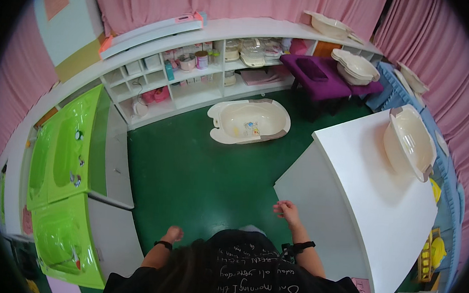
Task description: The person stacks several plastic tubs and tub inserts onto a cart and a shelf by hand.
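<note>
My left hand (174, 234) hangs low above the green floor, a dark band on its wrist. It is small and blurred, so its fingers do not show clearly. To the right, my right hand (286, 209) is held beside the white table, fingers loosely bent and apart, with nothing seen in it. A black strap circles that wrist too. Neither hand touches anything that I can make out. Ahead on the floor lies a cream baby bathtub (252, 122) with a small printed picture inside. Another cream baby bathtub (411, 144) rests on the white table (363, 194).
Green sink basins (65, 155) line the left side. White shelving (197, 94) with canisters and boxes runs along the back. A purple padded bench (318, 87) carries stacked cream basins (355, 68). Pink curtains (200, 2) hang behind; yellow items (437, 253) lie at right.
</note>
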### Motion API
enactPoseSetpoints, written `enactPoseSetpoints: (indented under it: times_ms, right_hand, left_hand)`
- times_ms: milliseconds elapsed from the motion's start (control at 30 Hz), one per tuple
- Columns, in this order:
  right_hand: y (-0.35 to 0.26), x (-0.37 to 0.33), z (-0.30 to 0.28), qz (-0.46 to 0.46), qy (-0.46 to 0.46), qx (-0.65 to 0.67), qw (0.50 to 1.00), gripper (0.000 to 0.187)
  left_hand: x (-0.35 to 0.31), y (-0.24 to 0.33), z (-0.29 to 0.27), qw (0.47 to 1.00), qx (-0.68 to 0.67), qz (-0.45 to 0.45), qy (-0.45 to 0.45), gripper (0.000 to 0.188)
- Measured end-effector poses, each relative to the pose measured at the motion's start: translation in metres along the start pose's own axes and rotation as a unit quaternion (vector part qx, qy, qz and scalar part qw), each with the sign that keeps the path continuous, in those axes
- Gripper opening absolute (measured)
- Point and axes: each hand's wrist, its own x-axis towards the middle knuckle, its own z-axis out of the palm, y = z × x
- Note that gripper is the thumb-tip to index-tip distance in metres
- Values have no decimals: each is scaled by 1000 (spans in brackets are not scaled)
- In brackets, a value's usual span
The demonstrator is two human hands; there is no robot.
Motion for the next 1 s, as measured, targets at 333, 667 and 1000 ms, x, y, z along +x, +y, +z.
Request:
enactPoseSetpoints:
  times_ms: [333,667,1000]
  right_hand:
    - [-86,240,-55,102,44,5,994,25]
    - [-230,495,-54,68,28,-40,996,25]
    - [-247,673,-47,179,51,-36,982,27]
  left_hand:
    - [170,248,60,998,15,-54,6,18]
    - [307,452,106,1000,-8,-28,4,28]
    - [491,566,128,988,81,-131,-9,27]
